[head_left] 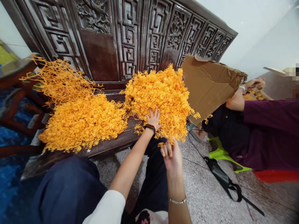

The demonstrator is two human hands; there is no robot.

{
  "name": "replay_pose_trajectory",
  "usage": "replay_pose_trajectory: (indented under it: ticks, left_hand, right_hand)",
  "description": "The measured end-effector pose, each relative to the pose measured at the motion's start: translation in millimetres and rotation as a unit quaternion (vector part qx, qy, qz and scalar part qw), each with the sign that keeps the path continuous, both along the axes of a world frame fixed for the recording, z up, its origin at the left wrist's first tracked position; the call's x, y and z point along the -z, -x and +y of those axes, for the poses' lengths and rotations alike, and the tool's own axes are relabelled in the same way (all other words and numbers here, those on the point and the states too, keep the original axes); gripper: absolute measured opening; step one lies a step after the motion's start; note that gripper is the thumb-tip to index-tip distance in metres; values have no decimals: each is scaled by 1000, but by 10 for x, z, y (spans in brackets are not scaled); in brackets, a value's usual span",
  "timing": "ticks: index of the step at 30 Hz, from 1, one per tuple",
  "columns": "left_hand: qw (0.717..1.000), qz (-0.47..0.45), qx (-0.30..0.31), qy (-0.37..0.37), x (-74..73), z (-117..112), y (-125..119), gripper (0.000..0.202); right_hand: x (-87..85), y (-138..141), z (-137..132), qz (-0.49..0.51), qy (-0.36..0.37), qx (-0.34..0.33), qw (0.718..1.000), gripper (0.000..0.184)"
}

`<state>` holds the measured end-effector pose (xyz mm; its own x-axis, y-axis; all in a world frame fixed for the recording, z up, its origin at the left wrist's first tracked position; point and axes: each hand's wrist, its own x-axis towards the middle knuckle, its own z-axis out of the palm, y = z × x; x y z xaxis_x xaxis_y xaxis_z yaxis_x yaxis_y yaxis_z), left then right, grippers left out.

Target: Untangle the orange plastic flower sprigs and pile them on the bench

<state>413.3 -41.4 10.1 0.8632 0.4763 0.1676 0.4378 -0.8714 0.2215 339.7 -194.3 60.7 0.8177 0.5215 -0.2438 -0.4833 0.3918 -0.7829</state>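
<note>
A large heap of orange, branching, plastic-looking pieces (161, 93) is piled on the dark wooden bench (109, 144) in front of me. My left hand (153, 119), with a black wristband, lies on the near side of this heap, fingers spread. At the heap's lower edge my right hand (171, 152) is closed, its curled fingers pinching an orange branching piece (172, 140). The hand partly hides that piece. A flatter pile of similar pieces (86, 123) spreads to the left, with longer orange strands (63, 81) behind it.
A cardboard sheet (205, 84) stands right of the heap. Beyond it sits a person in a purple shirt (268, 133), hands raised. A green stool (217, 152) and a black strapped object (221, 179) are at right. The carved bench back (98, 56) rises behind.
</note>
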Motion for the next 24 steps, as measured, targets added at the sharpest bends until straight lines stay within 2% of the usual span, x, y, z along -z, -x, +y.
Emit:
replay_pose_trajectory:
  ticks: [3, 6, 8, 10, 13, 16, 18, 20, 22, 24]
  left_hand:
    - [999, -6, 40, 27, -109, 69, 78, 86]
    - [996, -16, 78, 44, -214, 128, 177, 88]
    - [993, -43, 93, 59, -278, 142, 256, 85]
    - [989, -83, 100, 75, -329, 140, 341, 81]
    - [979, -149, 104, 90, -363, 131, 468, 70]
    - [966, -227, 34, 120, -324, 131, 594, 68]
    - [959, -233, -38, 155, -262, 142, 679, 83]
    - [966, -173, -66, 181, -190, 170, 763, 94]
    - [974, -98, -58, 195, -127, 217, 840, 82]
    - [975, -56, -55, 209, -92, 281, 907, 56]
  right_hand:
    - [115, -248, -44, -74, 43, 46, 995, 34]
    - [252, -409, -155, -146, 94, 143, 974, 35]
    - [311, -457, -244, -193, 106, 210, 953, 50]
    - [337, -482, -317, -231, 95, 240, 938, 61]
    - [347, -520, -360, -245, 80, 205, 944, 50]
    - [358, -560, -340, -278, 90, 179, 940, 35]
    - [356, -561, -316, -342, 117, 180, 915, 26]
    - [335, -534, -290, -428, 153, 173, 874, 15]
    - [300, -491, -251, -497, 177, 159, 834, 11]
    - [270, -454, -183, -528, 177, 125, 821, 12]
